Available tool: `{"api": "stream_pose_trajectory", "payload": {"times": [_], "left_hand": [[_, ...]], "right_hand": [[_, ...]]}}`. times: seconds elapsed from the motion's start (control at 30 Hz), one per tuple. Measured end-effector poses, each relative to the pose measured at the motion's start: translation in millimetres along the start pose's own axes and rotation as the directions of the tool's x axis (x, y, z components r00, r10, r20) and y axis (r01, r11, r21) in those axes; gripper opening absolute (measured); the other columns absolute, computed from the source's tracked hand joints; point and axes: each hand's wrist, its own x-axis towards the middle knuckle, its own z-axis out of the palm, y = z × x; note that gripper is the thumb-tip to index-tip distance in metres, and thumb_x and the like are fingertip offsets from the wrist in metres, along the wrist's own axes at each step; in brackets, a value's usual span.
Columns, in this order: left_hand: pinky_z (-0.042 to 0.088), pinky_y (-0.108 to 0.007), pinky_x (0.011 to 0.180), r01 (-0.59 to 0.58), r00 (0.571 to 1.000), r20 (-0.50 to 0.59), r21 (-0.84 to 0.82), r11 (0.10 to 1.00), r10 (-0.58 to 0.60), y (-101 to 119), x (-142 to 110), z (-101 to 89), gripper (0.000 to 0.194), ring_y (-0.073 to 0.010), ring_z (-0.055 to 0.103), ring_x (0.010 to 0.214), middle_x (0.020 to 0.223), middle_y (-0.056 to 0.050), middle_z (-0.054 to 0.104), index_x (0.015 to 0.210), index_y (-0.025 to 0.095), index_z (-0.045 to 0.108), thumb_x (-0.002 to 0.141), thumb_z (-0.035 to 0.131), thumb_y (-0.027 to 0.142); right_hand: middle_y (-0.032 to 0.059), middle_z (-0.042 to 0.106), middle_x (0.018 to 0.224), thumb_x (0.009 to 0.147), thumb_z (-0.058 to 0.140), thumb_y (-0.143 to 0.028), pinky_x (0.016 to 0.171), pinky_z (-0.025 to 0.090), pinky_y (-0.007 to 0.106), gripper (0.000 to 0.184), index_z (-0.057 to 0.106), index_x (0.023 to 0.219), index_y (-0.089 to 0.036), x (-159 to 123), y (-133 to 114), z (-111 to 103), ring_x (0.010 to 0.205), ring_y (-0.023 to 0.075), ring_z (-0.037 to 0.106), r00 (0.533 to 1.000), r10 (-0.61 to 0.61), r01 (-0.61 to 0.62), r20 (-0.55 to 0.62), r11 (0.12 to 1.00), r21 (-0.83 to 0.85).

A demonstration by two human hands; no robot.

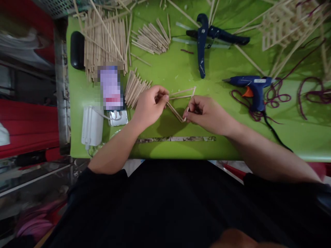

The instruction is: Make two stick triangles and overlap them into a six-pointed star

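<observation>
1. Head view: the step in hand looked like joining a triangular stick frame (181,103) on the green table (181,69); the next move probably called for steady corners.
2. The left hand (150,106) pinched the frame's left corner; the right hand (207,113) pinched its lower corner. The frame lay between both hands, with the glue gun (252,88) to the right, apart.

The phone (111,88) screen is blurred out. The left hand (150,105) and right hand (209,113) cover the stick frame (181,103) corners they pinch. The woven stick panel (289,20) runs off the top edge.
</observation>
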Motion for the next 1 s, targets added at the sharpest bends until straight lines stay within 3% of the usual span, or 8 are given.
{"api": "stream_pose_trajectory", "payload": {"times": [0.1, 0.2, 0.3, 0.43, 0.7, 0.83, 1.0], "left_hand": [[0.067, -0.033, 0.075, 0.009, 1.0, 0.027, 0.066, 0.998, -0.011, 10, 0, -4.6, 0.016, -0.0181, 0.078, 0.081, 0.095, -0.003, 0.081, 0.105, 0.022, 0.076, 0.109, 0.077, 0.006], [0.066, -0.034, 0.073, 0.062, 0.991, 0.111, 0.112, 0.992, -0.075, 21, -3, -13.8, 0.019, -0.0189, 0.078, 0.08, 0.092, -0.003, 0.081, 0.1, 0.022, 0.073, 0.106, 0.08, 0.005], [0.064, -0.034, 0.072, 0.106, 0.971, 0.196, 0.161, 0.981, -0.137, 33, -8, -22.7, 0.022, -0.0193, 0.079, 0.079, 0.092, -0.002, 0.081, 0.1, 0.022, 0.07, 0.104, 0.082, 0.004], [0.06, -0.033, 0.067, 0.11, 0.94, 0.291, 0.239, 0.965, -0.18, 46, -13, -27.4, 0.017, -0.0197, 0.077, 0.075, 0.093, -0.003, 0.082, 0.101, 0.022, 0.071, 0.108, 0.085, 0.014], [0.067, -0.036, 0.078, 0.054, 0.974, 0.193, 0.327, 0.943, -0.122, 42, -13, -16.5, 0.006, -0.0205, 0.081, 0.082, 0.099, -0.006, 0.087, 0.109, 0.018, 0.081, 0.108, 0.087, 0.016], [0.07, -0.038, 0.081, -0.032, 0.988, 0.151, 0.369, 0.929, -0.026, 28, -11, -4.1, 0.018, -0.022, 0.085, 0.088, 0.109, -0.01, 0.089, 0.13, 0.017, 0.083, 0.113, 0.08, 0.012], [0.074, -0.044, 0.091, -0.093, 0.983, 0.18, 0.364, 0.927, 0.028, 18, -11, 3.5, 0.021, -0.0251, 0.088, 0.097, 0.114, -0.014, 0.09, 0.132, 0.015, 0.085, 0.112, 0.08, 0.01]], "right_hand": [[0.0018, 0.07, 0.081, 0.1, 0.08, -0.014, 0.064, 0.041, 0.036, 0.026, 0.057, 0.093, -0.026, -2, -3, 0, 0.069, 0.0183, 0.058, 0.995, -0.029, 0.008, -0.095, 0.977, -0.213], [0.0039, 0.075, 0.091, 0.101, 0.078, -0.015, 0.069, 0.049, 0.036, 0.02, 0.061, 0.105, -0.025, -2, -4, -2, 0.078, 0.0213, 0.066, 0.983, -0.075, 0.023, -0.168, 0.957, -0.29], [0.0069, 0.081, 0.1, 0.103, 0.078, -0.019, 0.077, 0.056, 0.039, 0.019, 0.064, 0.116, -0.024, 1, -2, -4, 0.086, 0.0252, 0.075, 0.982, -0.078, 0.019, -0.169, 0.945, -0.327], [0.0086, 0.08, 0.097, 0.104, 0.076, -0.02, 0.078, 0.052, 0.04, 0.01, 0.068, 0.108, -0.022, 3, 0, -7, 0.083, 0.0258, 0.071, 0.986, -0.105, 0.025, -0.133, 0.867, -0.497], [0.0125, 0.08, 0.105, 0.109, 0.072, -0.021, 0.076, 0.047, 0.04, 0.005, 0.076, 0.106, -0.021, 0, -7, -12, 0.084, 0.0263, 0.067, 0.986, -0.139, 0.057, -0.093, 0.801, -0.597], [0.0127, 0.08, 0.105, 0.109, 0.068, -0.019, 0.079, 0.046, 0.041, 0.012, 0.079, 0.107, -0.02, 1, -4, -11, 0.087, 0.0272, 0.067, 0.986, -0.149, 0.072, -0.074, 0.786, -0.614], [0.0123, 0.08, 0.103, 0.107, 0.065, -0.018, 0.083, 0.05, 0.042, 0.017, 0.081, 0.106, -0.022, 2, -2, -10, 0.09, 0.0287, 0.068, 0.984, -0.17, 0.104, -0.058, 0.803, -0.587]]}}
